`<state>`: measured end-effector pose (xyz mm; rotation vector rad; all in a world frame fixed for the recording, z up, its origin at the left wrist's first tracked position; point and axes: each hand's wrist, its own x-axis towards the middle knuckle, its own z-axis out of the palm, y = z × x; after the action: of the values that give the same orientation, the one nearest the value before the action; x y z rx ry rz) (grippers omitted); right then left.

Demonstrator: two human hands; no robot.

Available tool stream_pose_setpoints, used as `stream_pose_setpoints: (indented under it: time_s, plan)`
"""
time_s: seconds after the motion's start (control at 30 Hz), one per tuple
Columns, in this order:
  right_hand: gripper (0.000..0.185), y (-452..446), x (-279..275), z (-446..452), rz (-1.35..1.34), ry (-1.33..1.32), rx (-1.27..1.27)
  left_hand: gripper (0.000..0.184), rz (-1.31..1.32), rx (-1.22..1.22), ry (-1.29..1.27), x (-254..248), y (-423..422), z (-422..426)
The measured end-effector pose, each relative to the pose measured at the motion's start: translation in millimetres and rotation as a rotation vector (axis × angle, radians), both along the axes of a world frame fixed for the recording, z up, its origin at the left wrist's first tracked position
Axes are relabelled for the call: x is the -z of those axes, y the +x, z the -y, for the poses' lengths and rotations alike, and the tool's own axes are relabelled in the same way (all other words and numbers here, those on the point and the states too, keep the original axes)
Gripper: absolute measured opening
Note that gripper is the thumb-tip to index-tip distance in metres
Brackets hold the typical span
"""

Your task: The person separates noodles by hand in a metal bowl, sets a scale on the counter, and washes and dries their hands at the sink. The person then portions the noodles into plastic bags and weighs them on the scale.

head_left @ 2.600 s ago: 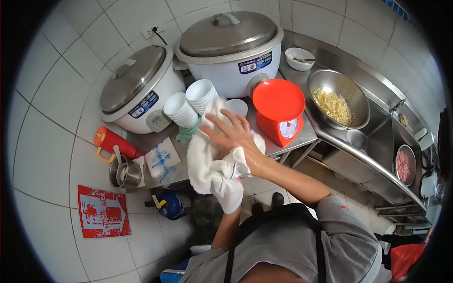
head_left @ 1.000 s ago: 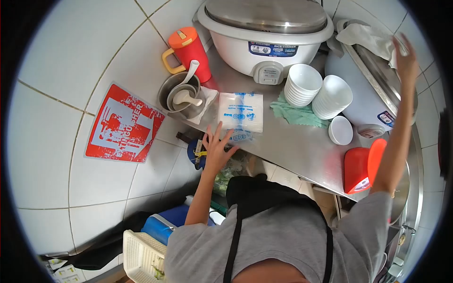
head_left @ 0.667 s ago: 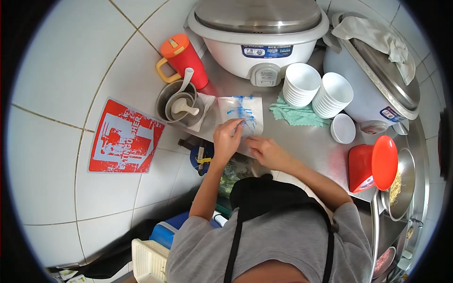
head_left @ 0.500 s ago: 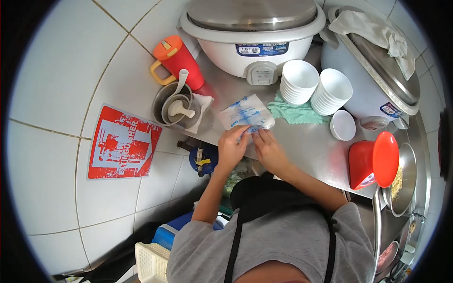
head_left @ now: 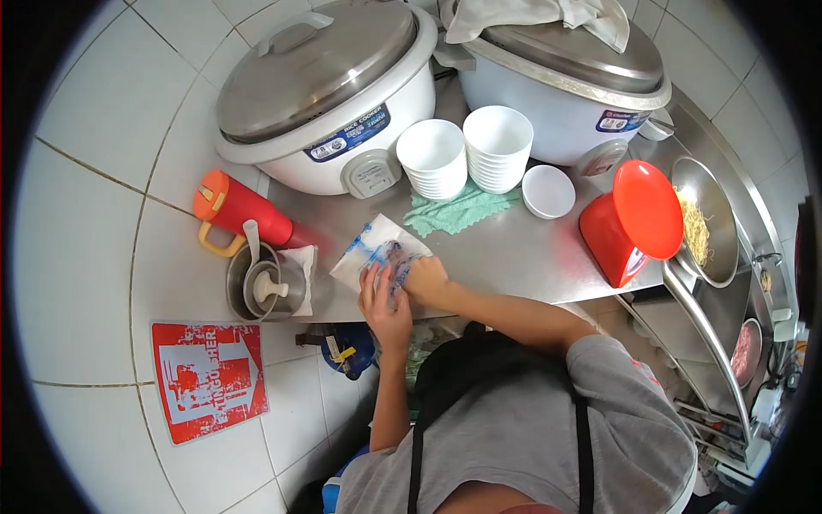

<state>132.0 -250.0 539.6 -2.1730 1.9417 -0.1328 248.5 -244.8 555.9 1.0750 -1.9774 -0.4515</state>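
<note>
A flat whitish plastic bag [head_left: 363,248] with blue print lies on the steel counter, near its front edge. My left hand [head_left: 385,310] grips the bag's near side, its fingers over the printed film and its thumb towards the right hand. Against the bag's right near edge, my right hand [head_left: 428,281] is closed on the film, with its fingertips hidden. Just beyond the bag, a green cloth [head_left: 454,214] lies under two stacks of white bowls [head_left: 431,150].
Two large rice cookers [head_left: 342,120] stand at the back. A red tumbler [head_left: 248,210] and metal pots with utensils [head_left: 244,278] are at left. To the right are a single white bowl [head_left: 549,190], a red scale [head_left: 612,236] and a pan [head_left: 723,231] holding noodles.
The camera view has turned to the right, so the counter items appear further left. My right hand has gone from pinching the bag's near edge to a closed hand at its right side.
</note>
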Motion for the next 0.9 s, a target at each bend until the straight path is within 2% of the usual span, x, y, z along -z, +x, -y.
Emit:
stream_pose_setpoints:
  time_s: [0.13,0.2,0.3,0.33,0.43,0.53,0.6,0.7,0.73,0.83,0.9]
  plan:
    - [0.012,2,21,6,0.028,-0.067,0.081,0.065,0.037,-0.081,0.069,26,-1,-4]
    - [0.013,3,28,9,0.063,-0.171,0.116,0.067,0.052,-0.090,0.066,31,-3,2]
    - [0.012,10,3,11,0.315,-0.088,0.357,0.069,0.083,-0.148,0.043,30,-7,13]
    - [0.019,12,2,11,0.395,-0.101,0.374,0.070,0.088,-0.172,0.036,33,-9,18]
    - [0.014,13,-5,9,-0.009,-0.022,0.004,0.071,0.107,-0.234,0.008,35,-8,28]
    - [0.011,11,-8,7,-0.011,-0.023,-0.107,0.071,0.128,-0.240,0.007,40,-2,33]
    - [0.011,9,-2,9,0.207,-0.149,0.095,0.071,0.170,-0.257,-0.037,50,3,36]
    - [0.012,5,14,29,0.461,-0.241,0.385,0.072,0.088,-0.300,-0.138,26,-5,23]
    - [0.012,3,18,34,0.530,-0.252,0.480,0.066,0.067,-0.290,-0.195,20,-6,14]
    - [0.011,2,-2,33,0.464,-0.269,0.428,0.056,-0.156,0.203,-0.232,41,-1,-8]
    - [0.012,-3,2,31,0.411,-0.250,0.284,0.053,-0.131,0.159,-0.023,42,-3,-11]
